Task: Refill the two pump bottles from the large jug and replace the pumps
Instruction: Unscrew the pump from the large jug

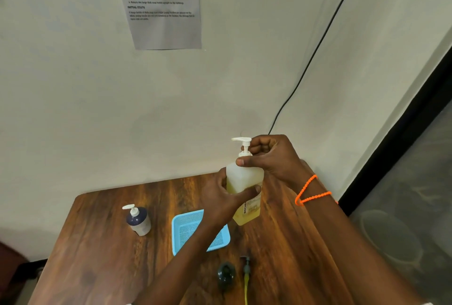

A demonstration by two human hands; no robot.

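Observation:
A clear bottle point(244, 175) with yellow liquid in its lower part is lifted above the table. My left hand point(225, 197) wraps around its body. My right hand point(266, 155) grips the collar of its white pump point(243, 143) at the neck. A small dark blue and grey pump bottle point(139, 221) with a white pump stands upright on the table at the left. A dark round bottle point(226, 274) sits near the front edge. Beside it lies a dark pump point(245, 268) with a yellow tube. No large jug is in view.
A light blue mesh tray point(186, 221) lies on the wooden table point(97, 268), partly under my left forearm. The wall behind carries a printed sheet point(163, 4) and a black cable point(318, 48). The floor drops away to the right of the table.

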